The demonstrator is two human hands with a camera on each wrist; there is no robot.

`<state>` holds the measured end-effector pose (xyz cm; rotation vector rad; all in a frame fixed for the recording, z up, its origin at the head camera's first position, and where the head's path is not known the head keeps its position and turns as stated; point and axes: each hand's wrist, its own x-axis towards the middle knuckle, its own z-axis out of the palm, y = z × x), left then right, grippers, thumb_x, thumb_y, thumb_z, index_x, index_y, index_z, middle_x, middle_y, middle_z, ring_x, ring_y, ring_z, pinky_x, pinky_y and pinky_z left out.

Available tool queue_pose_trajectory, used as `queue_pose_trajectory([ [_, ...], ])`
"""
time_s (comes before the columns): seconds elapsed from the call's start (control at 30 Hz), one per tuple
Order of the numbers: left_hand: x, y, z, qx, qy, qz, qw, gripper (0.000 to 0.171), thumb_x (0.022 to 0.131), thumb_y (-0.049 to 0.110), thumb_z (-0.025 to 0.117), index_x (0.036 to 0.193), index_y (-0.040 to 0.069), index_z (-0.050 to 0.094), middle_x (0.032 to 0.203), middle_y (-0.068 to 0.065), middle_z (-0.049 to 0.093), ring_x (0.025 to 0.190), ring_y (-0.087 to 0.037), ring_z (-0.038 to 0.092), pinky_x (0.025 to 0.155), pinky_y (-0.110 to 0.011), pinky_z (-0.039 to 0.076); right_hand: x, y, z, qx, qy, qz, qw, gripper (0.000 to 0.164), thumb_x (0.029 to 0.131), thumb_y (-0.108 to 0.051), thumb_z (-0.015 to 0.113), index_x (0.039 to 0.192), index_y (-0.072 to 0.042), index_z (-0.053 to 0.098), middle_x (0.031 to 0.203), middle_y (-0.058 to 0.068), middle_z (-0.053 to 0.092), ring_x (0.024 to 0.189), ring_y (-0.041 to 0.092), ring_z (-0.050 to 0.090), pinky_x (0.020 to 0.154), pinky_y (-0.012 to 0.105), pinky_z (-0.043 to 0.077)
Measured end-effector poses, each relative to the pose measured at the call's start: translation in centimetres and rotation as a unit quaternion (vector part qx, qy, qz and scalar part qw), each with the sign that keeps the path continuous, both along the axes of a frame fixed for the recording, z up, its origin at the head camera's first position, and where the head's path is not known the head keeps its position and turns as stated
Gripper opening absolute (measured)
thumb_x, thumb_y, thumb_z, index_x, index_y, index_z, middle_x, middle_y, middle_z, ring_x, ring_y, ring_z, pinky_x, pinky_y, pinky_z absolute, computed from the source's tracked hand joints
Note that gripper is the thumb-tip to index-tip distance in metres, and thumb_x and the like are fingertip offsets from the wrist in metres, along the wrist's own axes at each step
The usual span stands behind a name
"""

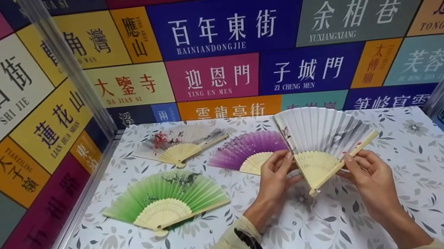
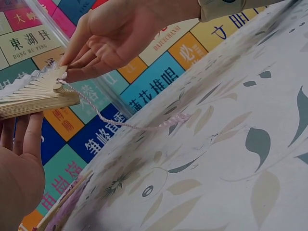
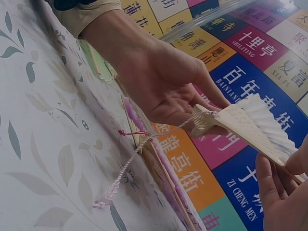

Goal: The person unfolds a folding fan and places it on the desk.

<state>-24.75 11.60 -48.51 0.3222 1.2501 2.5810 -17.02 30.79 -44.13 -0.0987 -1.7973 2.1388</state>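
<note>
A white folding fan (image 1: 319,130) with pale wooden ribs and grey ink painting is held partly spread above the table. My left hand (image 1: 274,175) grips its left edge, thumb in front and fingers behind. The opposite guard stick is pinched by my right hand (image 1: 372,178). In the left wrist view, a pale pink cord with a tassel (image 2: 180,118) hangs from the fan's pivot. Left of the hands lies a spread green fan (image 1: 173,192). Partly behind my left hand is a purple fan (image 1: 245,149). A grey-white fan with red blossoms (image 1: 182,143) lies farther back.
White cloth with grey leaves and flowers covers the table (image 1: 413,186). Colourful panels of street names (image 1: 227,23) stand behind it and along the left and right sides. A clear strip (image 1: 68,58) marks the left corner. A black strap (image 1: 254,246) circles my left wrist.
</note>
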Motion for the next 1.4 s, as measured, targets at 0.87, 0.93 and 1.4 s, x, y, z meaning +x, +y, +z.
queue_pose_trajectory([
  [0.87,-0.46,-0.03,-0.04,0.03,-0.014,0.013,0.9994,0.024,0.099,0.024,0.065,0.114,0.005,0.062,0.104,-0.011,0.072,0.093,-0.027,0.072,0.083,-0.048,0.065,0.03,0.22,-0.02,-0.017,0.004,-0.024,1.0,0.037,0.098,-0.014,0.064,0.126,0.004,0.046,0.106,0.009,0.069,0.1,0.016,0.072,0.088,0.029,0.063],
  [0.93,-0.49,-0.02,-0.07,0.028,-0.015,0.014,0.9994,0.024,0.099,0.024,0.065,0.114,0.005,0.062,0.104,-0.011,0.072,0.093,-0.027,0.072,0.084,-0.048,0.065,0.02,0.2,-0.01,-0.019,0.003,-0.026,0.999,0.037,0.098,-0.014,0.064,0.126,0.004,0.046,0.106,0.009,0.069,0.1,0.015,0.072,0.088,0.029,0.063],
  [1.4,-0.52,-0.08,0.05,0.044,-0.013,0.023,0.9987,0.023,0.099,0.022,0.064,0.114,0.004,0.062,0.104,-0.011,0.07,0.092,-0.026,0.071,0.087,-0.05,0.064,-0.06,0.05,-0.14,-0.02,0.003,-0.047,0.999,0.037,0.099,-0.015,0.064,0.127,0.004,0.047,0.108,0.009,0.069,0.096,0.015,0.07,0.088,0.028,0.063],
])
